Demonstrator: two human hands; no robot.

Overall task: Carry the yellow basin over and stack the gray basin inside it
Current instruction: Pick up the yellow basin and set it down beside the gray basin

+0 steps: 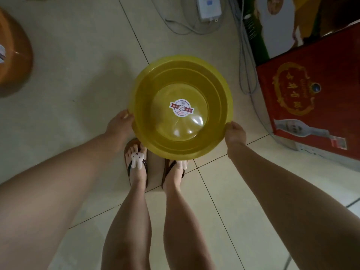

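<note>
A round, see-through yellow basin (155, 80) with a white and red sticker on its bottom hangs level above the tiled floor, just in front of my feet. My left hand (120, 123) grips its rim on the left side and my right hand (234, 133) grips the rim on the right. The basin holds nothing. No gray basin is in view.
A red gift box (311, 106) lies on the floor at the right, with more boxes behind it. Gray cables (245, 61) and a white device (208, 8) lie at the far end. An orange-brown round object (13, 53) stands at the left edge.
</note>
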